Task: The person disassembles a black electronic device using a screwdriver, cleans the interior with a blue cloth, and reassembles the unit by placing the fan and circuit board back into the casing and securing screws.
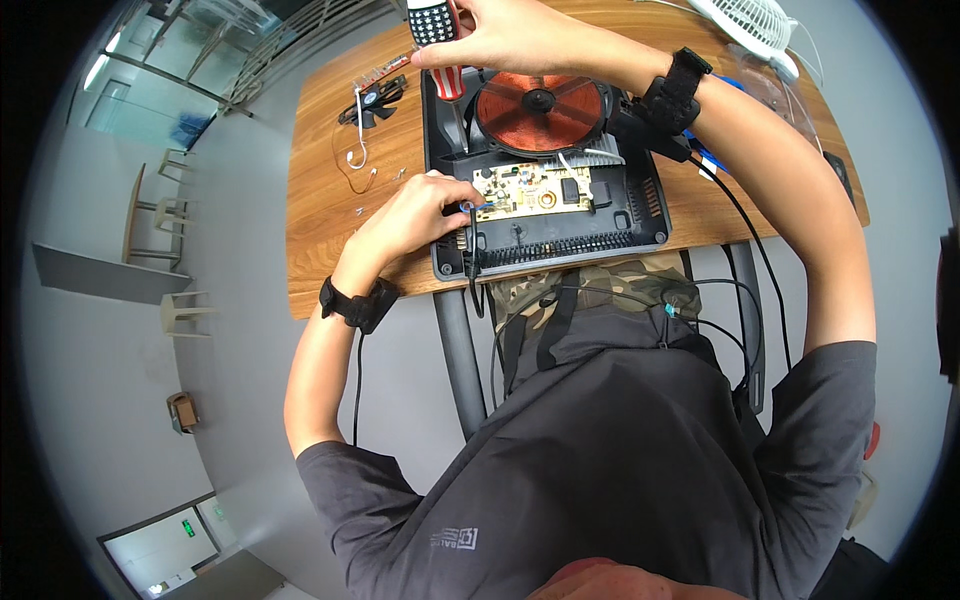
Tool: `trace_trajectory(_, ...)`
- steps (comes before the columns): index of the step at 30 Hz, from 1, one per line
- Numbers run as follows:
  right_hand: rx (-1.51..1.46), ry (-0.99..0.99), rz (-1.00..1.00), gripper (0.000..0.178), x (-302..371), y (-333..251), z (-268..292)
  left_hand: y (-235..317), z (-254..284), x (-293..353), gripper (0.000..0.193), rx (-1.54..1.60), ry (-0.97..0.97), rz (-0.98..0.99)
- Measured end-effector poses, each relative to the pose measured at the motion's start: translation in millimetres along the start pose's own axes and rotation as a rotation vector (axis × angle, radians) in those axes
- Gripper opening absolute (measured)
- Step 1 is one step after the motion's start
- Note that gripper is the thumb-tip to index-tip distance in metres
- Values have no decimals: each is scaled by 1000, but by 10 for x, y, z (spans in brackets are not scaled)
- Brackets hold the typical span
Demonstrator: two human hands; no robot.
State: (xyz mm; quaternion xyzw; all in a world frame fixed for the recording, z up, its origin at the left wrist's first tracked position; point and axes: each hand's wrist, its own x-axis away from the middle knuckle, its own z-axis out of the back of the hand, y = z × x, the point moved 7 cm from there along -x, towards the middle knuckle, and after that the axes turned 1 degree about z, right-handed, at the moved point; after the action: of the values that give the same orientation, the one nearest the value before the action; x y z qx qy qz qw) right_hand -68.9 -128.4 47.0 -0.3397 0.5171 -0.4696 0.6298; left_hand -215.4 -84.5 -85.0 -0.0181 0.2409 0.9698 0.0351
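- Cooker (640, 215): opened induction unit, black ribbed plastic shell, centre of frame on the table's near edge, just above the person's lap.
- Coil (540, 108): flat round copper-orange disc, black hub and spokes, upper half of the shell.
- Board (530, 192): tan rectangular circuit board, small parts and a ring-shaped one, below the coil.
- Left hand (415, 215): fingers curled, tips pinching at the shell's left edge beside the board; what it pinches is too small to tell. Black strap on the wrist.
- Right hand (510, 40): top centre, closed around a screwdriver (447, 72), red-and-black ribbed handle, shaft pointing down into the shell left of the coil. Black strap on this wrist too; forearm crosses above the shell's right corner.
- Table (320, 240): wood-grain top, smooth.
- Small fan (375, 100): black, loose, with wires, upper left of the table.
- White fan (750, 25): grille, top right.
- Cables run from the wrist straps down over a dark grey shirt.
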Motion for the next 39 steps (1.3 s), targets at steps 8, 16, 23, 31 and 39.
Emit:
trace_trajectory(8, 26, -135, 15, 24, 37, -58, -125, -70, -2, 29, 22, 73, -6, 109)
trace_trajectory(16, 112, -139, 14, 23, 29, -39, -143, -18, -29, 35, 23, 44, -6, -36)
trace_trajectory(23, 333, -34, 117, 26, 25, -65, -60, 67, -16, 54, 16, -4, 3, -34)
trace_trajectory(31, 507, -23, 93, 39, -21, 288, -98, 159, 24, 172, 19, -12, 93, 30)
trace_trajectory(39, 497, -54, 56, 31, -93, 432, -157, 134, -12, 177, 24, -18, 45, 45)
